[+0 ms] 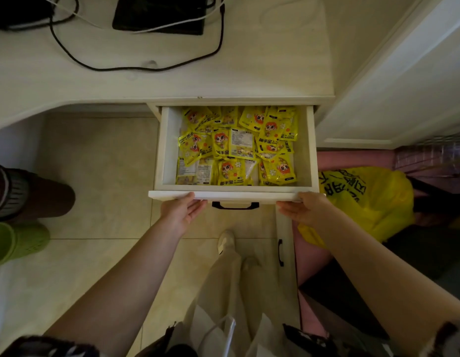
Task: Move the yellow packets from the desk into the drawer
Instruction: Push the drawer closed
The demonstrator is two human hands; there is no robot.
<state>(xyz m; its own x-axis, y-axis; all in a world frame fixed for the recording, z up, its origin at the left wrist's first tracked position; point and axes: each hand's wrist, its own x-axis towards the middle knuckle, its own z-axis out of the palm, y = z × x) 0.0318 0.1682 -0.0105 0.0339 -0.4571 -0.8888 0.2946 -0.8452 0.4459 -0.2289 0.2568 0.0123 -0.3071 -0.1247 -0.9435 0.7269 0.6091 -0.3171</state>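
Bins [17, 215], one dark and one green, stand on the floor at the left edge, under the desk [249, 73]. Black cable [136, 68] loops across the desk top. Below the desk's front edge the drawer [234, 195] is pulled out, its floor covered with yellow packets [236, 148] lying in a jumble from wall to wall. At the left end of the drawer's front rim the left hand [182, 211] rests flat, fingers loose and holding nothing; the black handle [235, 205] sits between the hands; the right hand [303, 208] presses the rim's right end likewise, empty. A yellow bag [373, 199] lies further right.
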